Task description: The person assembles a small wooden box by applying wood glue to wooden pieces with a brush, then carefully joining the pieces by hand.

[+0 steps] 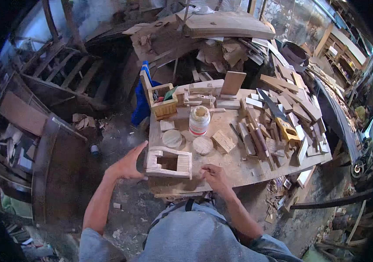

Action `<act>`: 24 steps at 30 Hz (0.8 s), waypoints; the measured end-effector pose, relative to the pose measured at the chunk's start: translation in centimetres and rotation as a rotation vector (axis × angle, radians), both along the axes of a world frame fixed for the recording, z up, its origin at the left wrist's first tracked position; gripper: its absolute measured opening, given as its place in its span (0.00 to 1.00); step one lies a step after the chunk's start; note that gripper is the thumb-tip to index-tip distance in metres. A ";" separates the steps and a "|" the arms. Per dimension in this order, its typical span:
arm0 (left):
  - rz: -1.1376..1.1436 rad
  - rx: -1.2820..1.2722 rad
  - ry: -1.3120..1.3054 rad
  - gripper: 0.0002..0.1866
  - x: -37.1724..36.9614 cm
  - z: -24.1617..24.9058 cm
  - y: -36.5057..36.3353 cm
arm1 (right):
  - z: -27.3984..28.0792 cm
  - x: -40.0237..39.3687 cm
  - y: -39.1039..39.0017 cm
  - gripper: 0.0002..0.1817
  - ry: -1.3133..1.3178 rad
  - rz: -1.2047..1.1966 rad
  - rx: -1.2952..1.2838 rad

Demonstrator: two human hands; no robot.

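Head view: have the left hand point(127, 165) open wide at the left end of a pale wooden frame point(183, 165), thumb and fingers spread in a curve about that end; cannot tell whether touching it or just beside it. Have the right hand point(216, 178) near the frame's opposite end, apart from it, fingers curled narrow with the tips drawn in; cannot tell whether pinching anything small. Find the frame lying between both hands, at the near left corner of the wooden surface point(239, 168), with an opening through its middle. See just beyond it a left disc point(171, 139) and a right disc point(203, 145), both round, wooden and lying flat, then a wood block point(223, 142) just beside the right one. Spot behind the discs an uncapped jar point(198, 122) with a red and white label, standing upright. Note farther left a small wooden box point(165, 107) with red and green items inside, next to blue material point(139, 107). Notice beyond the jar an upright board point(233, 83), and on the right a heap of wood offcuts point(258, 137) with a yellow-handled saw point(288, 131) lying across it.
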State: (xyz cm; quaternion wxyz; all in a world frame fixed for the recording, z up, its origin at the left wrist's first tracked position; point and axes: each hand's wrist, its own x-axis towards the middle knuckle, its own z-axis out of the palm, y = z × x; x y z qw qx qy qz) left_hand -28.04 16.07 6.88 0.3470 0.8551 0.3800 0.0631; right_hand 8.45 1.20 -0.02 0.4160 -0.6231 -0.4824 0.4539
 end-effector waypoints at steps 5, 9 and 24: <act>0.008 -0.080 -0.165 0.75 0.7 -2.9 0.0 | 0.0 -2.6 0.8 0.16 -0.083 -0.087 -0.095; 0.034 -0.129 -0.247 0.73 1.3 -2.5 -0.3 | -0.3 -3.2 1.4 0.16 -0.190 -0.150 0.030; 0.058 -0.095 -0.312 0.63 0.9 -3.7 -0.3 | 0.3 0.1 1.6 0.31 -0.206 -0.005 0.084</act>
